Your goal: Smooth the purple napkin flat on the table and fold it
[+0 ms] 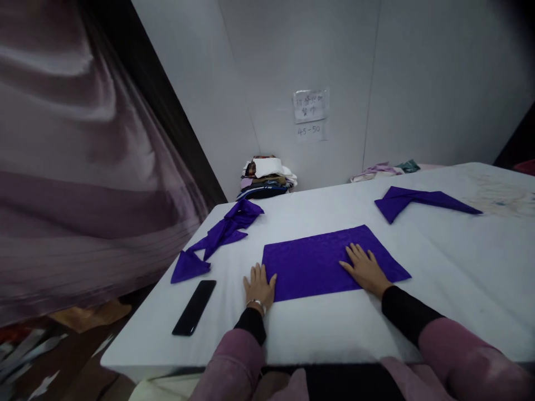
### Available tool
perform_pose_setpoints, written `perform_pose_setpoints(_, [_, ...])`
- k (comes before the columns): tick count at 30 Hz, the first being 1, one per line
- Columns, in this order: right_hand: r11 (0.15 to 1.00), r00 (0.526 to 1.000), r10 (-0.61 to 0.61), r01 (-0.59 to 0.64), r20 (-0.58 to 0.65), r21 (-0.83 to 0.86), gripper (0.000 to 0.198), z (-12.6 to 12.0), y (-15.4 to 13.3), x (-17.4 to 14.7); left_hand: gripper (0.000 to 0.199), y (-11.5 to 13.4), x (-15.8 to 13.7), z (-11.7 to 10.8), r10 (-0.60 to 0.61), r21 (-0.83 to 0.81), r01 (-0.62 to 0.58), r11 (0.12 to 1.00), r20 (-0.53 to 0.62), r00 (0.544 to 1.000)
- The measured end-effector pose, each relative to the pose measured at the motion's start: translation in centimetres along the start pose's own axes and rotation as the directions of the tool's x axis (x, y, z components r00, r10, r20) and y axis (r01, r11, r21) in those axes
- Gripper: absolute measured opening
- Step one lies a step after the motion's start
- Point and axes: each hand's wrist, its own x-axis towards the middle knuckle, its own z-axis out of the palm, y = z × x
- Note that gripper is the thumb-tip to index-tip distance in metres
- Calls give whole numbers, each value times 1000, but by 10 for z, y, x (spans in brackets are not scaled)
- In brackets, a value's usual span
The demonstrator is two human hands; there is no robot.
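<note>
Lying lengthwise left to right on the bench point(317, 334), the purple cloth point(309, 262) passes under the right hand point(366, 271); the left hand point(259, 288) overlaps its left edge, both hands' fingers spread.

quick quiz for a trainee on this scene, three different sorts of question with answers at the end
1. True or false: the right hand lies palm down on the flat purple cloth.

2. Pick one. Which thing lies on the white table to the left of the left hand?
A) a pair of scissors
B) a black phone
C) a cup

3. Fill in the blank: the lower line of writing on the wall reads 45-____.

Key: 1 true; 2 B; 3 50
</note>
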Motion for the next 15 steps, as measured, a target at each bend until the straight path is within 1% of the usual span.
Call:
perform_pose_setpoints(2, [998,999,33,-33,-3,-52,66,-4,32,-10,66,-5,0,-2,-2,12,1,1000,15,1000])
perform_pose_setpoints(6, [978,992,124,-123,-2,-170,54,-9,97,-34,65,-1,-1,-4,1,18,-1,1000,25,1000])
perform_pose_setpoints(9, [959,986,162,-167,-39,-230,54,-14,126,-46,64,-2,0,-5,-2,21,1,1000,30,1000])
perform_pose_setpoints(11, [948,977,197,-210,-78,-239,59,-21,131,-46,65,-3,2,-6,-11,22,10,1000,24,1000])
perform_pose_setpoints(12, [946,973,210,-226,-93,-231,62,-26,128,-42,66,-3,3,-7,-21,20,21,1000,13,1000])
perform_pose_setpoints(13, [948,971,218,-236,-103,-214,65,-31,120,-37,67,-1,4,-10,-31,16,31,999,-4,1000])
perform_pose_setpoints(15, [963,973,209,-222,-95,-154,68,-40,95,-19,68,11,6,-16,-14,8,15,1000,-40,999])
